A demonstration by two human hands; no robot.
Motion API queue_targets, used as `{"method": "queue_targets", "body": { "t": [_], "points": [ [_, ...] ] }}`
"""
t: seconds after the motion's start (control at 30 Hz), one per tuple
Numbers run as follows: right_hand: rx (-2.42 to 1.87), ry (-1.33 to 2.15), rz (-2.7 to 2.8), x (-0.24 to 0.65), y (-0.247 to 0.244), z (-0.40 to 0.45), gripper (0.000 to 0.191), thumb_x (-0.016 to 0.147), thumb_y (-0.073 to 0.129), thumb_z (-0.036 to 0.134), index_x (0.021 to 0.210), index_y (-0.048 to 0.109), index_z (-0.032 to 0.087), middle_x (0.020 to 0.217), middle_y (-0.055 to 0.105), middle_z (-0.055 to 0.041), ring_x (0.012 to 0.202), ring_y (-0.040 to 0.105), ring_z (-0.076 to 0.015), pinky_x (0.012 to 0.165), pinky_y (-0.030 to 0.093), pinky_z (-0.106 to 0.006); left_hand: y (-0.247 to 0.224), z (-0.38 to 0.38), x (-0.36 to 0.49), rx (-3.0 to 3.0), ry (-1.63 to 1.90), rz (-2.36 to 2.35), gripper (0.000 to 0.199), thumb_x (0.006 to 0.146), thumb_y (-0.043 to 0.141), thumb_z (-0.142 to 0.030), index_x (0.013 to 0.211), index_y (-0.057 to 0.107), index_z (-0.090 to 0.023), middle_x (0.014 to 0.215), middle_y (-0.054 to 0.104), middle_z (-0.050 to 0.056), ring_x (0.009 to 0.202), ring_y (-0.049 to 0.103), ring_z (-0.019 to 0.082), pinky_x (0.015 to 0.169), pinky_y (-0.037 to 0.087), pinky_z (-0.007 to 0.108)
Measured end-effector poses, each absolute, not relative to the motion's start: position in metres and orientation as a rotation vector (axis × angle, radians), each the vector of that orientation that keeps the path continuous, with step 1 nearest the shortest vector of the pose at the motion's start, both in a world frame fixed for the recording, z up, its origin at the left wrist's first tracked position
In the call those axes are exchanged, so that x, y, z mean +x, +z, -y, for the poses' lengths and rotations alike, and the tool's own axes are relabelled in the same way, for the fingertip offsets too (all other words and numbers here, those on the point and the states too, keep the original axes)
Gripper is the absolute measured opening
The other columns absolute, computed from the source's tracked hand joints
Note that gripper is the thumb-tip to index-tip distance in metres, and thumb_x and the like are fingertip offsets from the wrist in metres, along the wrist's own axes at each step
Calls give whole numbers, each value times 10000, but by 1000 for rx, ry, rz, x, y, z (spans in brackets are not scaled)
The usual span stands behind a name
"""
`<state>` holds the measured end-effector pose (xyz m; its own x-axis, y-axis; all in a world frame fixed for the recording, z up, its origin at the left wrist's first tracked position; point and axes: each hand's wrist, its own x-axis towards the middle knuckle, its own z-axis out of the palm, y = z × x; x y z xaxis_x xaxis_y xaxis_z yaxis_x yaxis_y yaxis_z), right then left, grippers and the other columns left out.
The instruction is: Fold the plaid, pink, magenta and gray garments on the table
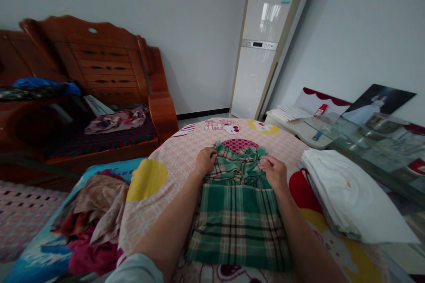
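Tabletop [179, 154]: rounded at the far side, pink-patterned.
Plaid garment [237, 216]: green, lying flat on the tabletop, its rumpled upper part away from the person.
Forearms [172, 221]: stretched forward, one along each side of the garment.
Right hand [276, 172]: fingers curled, pinching the garment's upper right edge.
Left hand [205, 160]: bent inward, pinching its upper left edge.

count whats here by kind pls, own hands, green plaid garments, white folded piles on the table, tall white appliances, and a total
Own hands, left hand and right hand: 2
Green plaid garment: 1
White folded pile on the table: 1
Tall white appliance: 1
Total: 5
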<state>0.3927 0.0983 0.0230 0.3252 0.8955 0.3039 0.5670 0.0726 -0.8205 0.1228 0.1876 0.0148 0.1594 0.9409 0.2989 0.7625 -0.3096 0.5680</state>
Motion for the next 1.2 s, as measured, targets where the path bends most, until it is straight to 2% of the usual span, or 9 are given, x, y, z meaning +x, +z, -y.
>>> {"method": "queue_targets", "body": {
  "t": [0.2, 0.4, 0.47, 0.63, 0.73, 0.8, 0.9, 1.03, 1.2],
  "points": [
    [-1545, 290, 1586, 368, 26, -124, 324, 826, 486, 344, 928, 746, 181, 935, 753, -88, 867, 686, -222, 801, 530, -330, 18, -199, 123, 2041, 973, -1743, 186, 860, 568, -182, 942, 736, -179, 1002, 735, 71, 932, 658, 189, 862, 470, 278],
    [-1520, 271, 1774, 345, 31, -147, 272, 819, 500, 243, 908, 751, 191, 927, 756, -79, 879, 686, -205, 838, 514, -325, 12, -209, 119, 2020, 859, -1891, 215, 810, 615, -148, 1000, 714, -159, 983, 714, 89, 916, 647, 194, 816, 465, 272],
    [-1528, 335, 1739, 340, 30, -155, 267, 811, 514, 256, 905, 753, 184, 893, 757, -77, 808, 695, -202, 791, 530, -321, 10, -208, 117, 2041, 835, -1928, 215, 807, 602, -127, 984, 717, -163, 990, 704, 94, 938, 641, 201, 824, 463, 277],
    [-1545, 733, 1453, 320, 21, -175, 377, 818, 489, 290, 1078, 723, 148, 800, 753, -70, 543, 650, -171, 500, 518, -272, 13, -201, 117, 2056, 763, -1972, 159, 812, 587, -145, 874, 732, -167, 956, 704, 104, 922, 644, 222, 798, 460, 285],
    [-1495, 839, 1380, 307, 15, -190, 432, 827, 473, 267, 1180, 676, 124, 839, 756, -82, 525, 639, -158, 450, 488, -250, 18, -200, 119, 2038, 793, -1973, 154, 819, 574, -150, 857, 723, -163, 942, 705, 101, 895, 644, 214, 773, 455, 278],
    [-1491, 889, 1394, 299, 11, -201, 450, 825, 473, 234, 1222, 653, 124, 763, 748, -66, 487, 619, -147, 432, 466, -234, 21, -201, 119, 2025, 862, -1945, 149, 831, 563, -160, 857, 710, -163, 920, 705, 87, 864, 642, 197, 757, 450, 270],
    [-1469, 952, 1427, 291, 9, -218, 406, 787, 494, 175, 1140, 696, 164, 723, 741, -33, 510, 636, -145, 420, 447, -207, 24, -203, 119, 2003, 954, -1900, 121, 841, 568, -179, 868, 687, -178, 886, 703, 62, 836, 634, 178, 743, 440, 259],
    [-1407, 1030, 1414, 280, 12, -234, 289, 744, 547, 152, 959, 739, 170, 802, 754, -29, 605, 681, -162, 467, 506, -221, 24, -205, 118, 1987, 1062, -1804, 106, 860, 556, -198, 896, 655, -197, 839, 693, 31, 800, 628, 168, 718, 432, 255],
    [-1334, 1037, 1356, 272, 14, -243, 304, 718, 564, 127, 964, 739, 163, 887, 759, -33, 750, 712, -175, 711, 595, -298, 23, -209, 117, 1943, 1231, -1650, 116, 856, 526, -163, 913, 622, -193, 797, 678, 9, 756, 628, 157, 711, 443, 251]
  ]
}}
